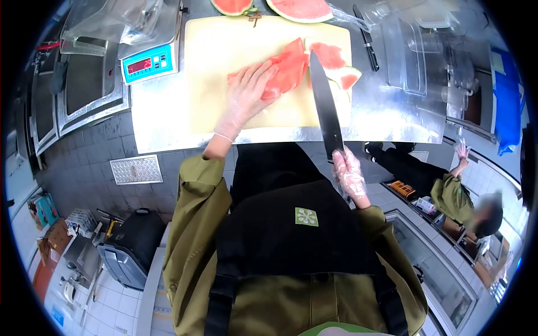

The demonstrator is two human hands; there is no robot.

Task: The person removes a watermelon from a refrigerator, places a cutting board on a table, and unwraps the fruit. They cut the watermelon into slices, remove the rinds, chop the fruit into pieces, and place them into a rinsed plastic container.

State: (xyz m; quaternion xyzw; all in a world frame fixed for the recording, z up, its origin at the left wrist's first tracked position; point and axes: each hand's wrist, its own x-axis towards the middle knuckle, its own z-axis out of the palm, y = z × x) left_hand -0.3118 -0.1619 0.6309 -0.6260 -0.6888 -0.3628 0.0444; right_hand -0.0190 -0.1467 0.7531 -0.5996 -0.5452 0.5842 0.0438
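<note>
My left hand (248,94), in a clear plastic glove, is laid over peeled red watermelon flesh (288,70) on a cream cutting board (210,50), its fingers curved over the near side and holding it. In my right hand (348,171), also gloved, is the handle of a large kitchen knife (326,103). The blade points away from me over the board's right side, its tip close to the flesh. Beside the blade lie watermelon rind pieces (348,77) with some red left on them. Cut watermelon halves (301,8) sit at the board's far edge.
A digital scale (148,66) stands left of the board. A second knife (367,42) lies to the right, near clear plastic containers (412,61). The steel table's front edge (269,134) is close to my body. Another person (457,196) stands at the right.
</note>
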